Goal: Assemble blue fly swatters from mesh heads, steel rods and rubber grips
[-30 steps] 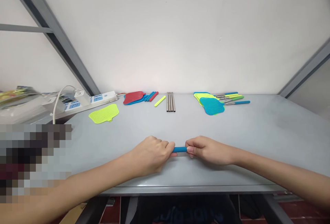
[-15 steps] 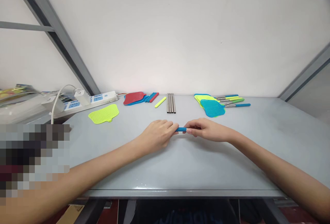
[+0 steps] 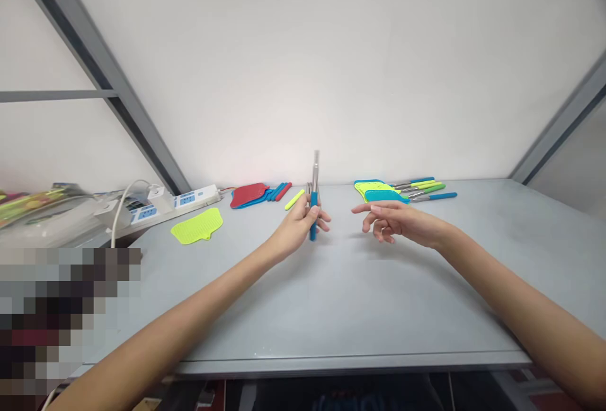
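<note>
L hand grips blue-hdl metal rod ~upright over tabletop; R hand grip splayed, nr blue mesh paddle.

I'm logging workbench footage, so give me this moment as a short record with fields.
Left hand: left hand grips a blue-handled metal rod, held nearly upright, metal end up
Right hand: right hand open, nothing visible in it, index finger extended
Back left: red perforated paddle over blue; blue and red handles beside it
Left: yellow-green paddle lying apart, in front of a power strip
Back centre: yellow handle; metal tubes, partly hidden
Back right: overlapping yellow and blue paddles with coloured handles
Surface: grey tabletop
</note>
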